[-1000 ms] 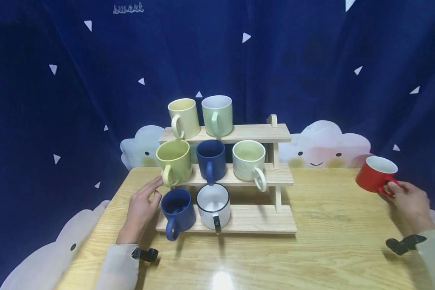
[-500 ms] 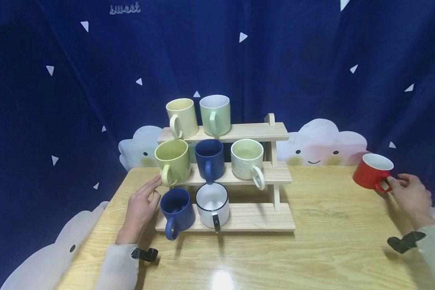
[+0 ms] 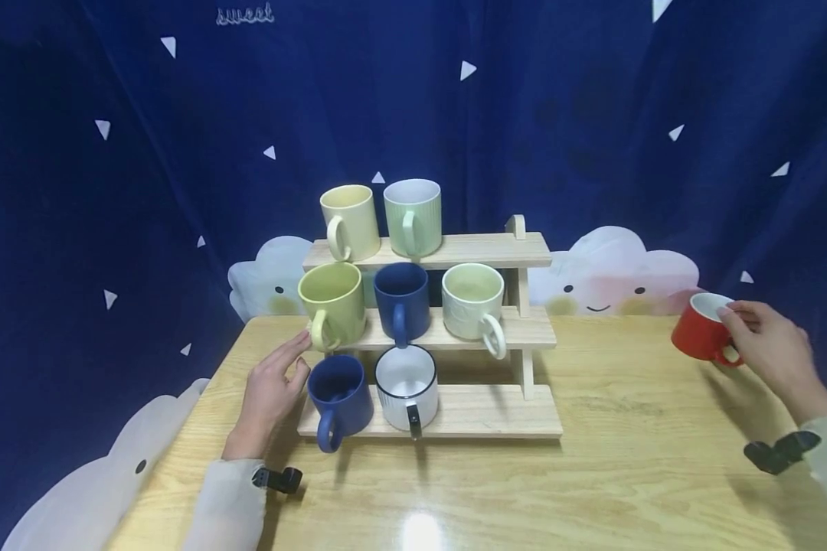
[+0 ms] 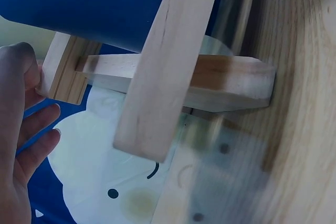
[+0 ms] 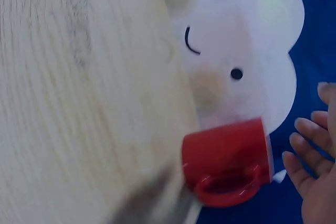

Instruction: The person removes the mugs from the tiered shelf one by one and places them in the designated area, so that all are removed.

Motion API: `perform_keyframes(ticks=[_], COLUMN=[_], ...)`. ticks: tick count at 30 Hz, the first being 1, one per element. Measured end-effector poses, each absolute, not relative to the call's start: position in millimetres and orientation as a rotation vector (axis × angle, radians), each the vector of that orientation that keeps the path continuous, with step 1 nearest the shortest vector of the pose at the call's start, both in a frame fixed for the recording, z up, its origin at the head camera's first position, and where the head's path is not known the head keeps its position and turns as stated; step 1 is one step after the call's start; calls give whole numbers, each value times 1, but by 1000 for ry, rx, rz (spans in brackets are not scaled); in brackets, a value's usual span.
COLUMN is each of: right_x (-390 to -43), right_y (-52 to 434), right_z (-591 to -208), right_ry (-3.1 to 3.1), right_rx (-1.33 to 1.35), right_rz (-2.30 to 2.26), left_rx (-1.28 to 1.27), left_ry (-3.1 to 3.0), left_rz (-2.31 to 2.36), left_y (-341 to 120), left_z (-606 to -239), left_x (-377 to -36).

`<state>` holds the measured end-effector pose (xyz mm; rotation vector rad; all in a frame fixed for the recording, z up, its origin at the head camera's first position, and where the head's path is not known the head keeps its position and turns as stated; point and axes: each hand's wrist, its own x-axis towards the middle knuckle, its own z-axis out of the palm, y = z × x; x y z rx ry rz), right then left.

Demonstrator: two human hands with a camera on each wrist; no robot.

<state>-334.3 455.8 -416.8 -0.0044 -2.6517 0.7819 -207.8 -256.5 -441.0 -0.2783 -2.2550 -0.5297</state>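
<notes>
Wooden table point(image 3: 593, 474) before starry blue backdrop | red mug point(image 3: 697, 333) at far right edge | right hand point(image 3: 765, 348) spread over rim, unclamped | left hand point(image 3: 270, 390) flat beside rack point(image 3: 482, 417) | best gripped squarely, lifted level

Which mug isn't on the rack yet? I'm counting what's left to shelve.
The red mug: it sits on the table at far right by the right hand, while the other seven stand on the wooden rack.

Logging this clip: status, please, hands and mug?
Left hand open against rack. Right hand open at red mug, fingers apart. Path to the rack's free spots unobstructed.
</notes>
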Motion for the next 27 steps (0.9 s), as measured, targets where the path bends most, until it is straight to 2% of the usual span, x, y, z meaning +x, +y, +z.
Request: perform_keyframes(ticks=[14,27], right_x=[-317,-306], right_y=[368,291], right_z=[-348,-297], right_ry=[-2701,-2676], right_rx=[501,766], right_rz=[612,442], left_rx=[-321,-357], left_ry=[-2294,-2242], left_rz=[-502,-435], left_y=[-256,-259], left_z=[-428,-433], left_x=[-213,-225])
